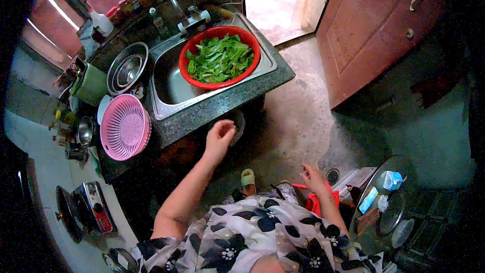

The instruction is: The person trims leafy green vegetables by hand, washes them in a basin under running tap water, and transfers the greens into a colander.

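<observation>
A red basin (257,53) full of cut leafy greens (220,58) rests over the right part of the steel sink (169,82). My left hand (221,135) hangs in the air just off the counter's front edge, with its fingers curled in and nothing visible in them. Behind it is a dark rounded container (239,130), partly hidden. Low on the right, my right hand (314,179) is apart from the basin, fingers loosely spread and holding nothing that I can see. Beside its wrist is a red item (314,203), mostly covered by my patterned top.
A pink colander (124,127) and nested steel bowls (127,68) stand left of the sink. The faucet (177,6) rises behind the basin. A stove (96,206) is at lower left, a round table (371,228) with tissue packs at lower right. The door (369,30) stands ajar.
</observation>
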The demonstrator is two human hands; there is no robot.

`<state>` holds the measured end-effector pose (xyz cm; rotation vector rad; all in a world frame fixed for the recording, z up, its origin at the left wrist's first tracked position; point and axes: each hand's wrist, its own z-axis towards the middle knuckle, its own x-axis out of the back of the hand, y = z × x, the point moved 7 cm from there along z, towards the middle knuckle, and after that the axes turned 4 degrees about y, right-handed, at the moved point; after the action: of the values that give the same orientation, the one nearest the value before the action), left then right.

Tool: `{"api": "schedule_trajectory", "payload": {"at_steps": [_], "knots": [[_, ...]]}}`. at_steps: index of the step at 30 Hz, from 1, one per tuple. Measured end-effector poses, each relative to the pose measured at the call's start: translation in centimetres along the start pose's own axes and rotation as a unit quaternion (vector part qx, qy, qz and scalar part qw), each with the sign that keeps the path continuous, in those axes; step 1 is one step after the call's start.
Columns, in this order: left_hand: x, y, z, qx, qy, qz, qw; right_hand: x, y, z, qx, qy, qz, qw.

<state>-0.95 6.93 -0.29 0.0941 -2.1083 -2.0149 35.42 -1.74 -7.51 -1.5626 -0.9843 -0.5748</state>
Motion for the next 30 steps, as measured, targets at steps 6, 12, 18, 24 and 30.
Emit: {"api": "schedule_trajectory", "payload": {"at_steps": [6, 12, 18, 24, 30], "knots": [[3.4, 4.1, 9.8, -0.095, -0.011, 0.107, 0.990, -3.0, -4.9, 0.7, 0.047, -0.030, 0.037, 0.998], [1.9, 2.8, 19.8, -0.157, -0.047, 0.282, 0.945, -2.7, -5.2, 5.6, 0.010, -0.061, 0.031, 0.998], [0.0, -4.0, 25.4, -0.232, -0.194, 0.570, 0.764, -2.5, -8.0, 14.4, 0.061, -0.072, 0.072, 0.993], [5.9, -7.4, 27.3, -0.032, -0.091, 0.597, 0.797, 1.7, -10.4, 23.1, 0.150, -0.043, 0.064, 0.986], [6.8, -3.8, 26.4, -0.105, -0.111, 0.509, 0.847, 5.6, -14.7, 28.8, 0.157, -0.018, 0.098, 0.983]]}}
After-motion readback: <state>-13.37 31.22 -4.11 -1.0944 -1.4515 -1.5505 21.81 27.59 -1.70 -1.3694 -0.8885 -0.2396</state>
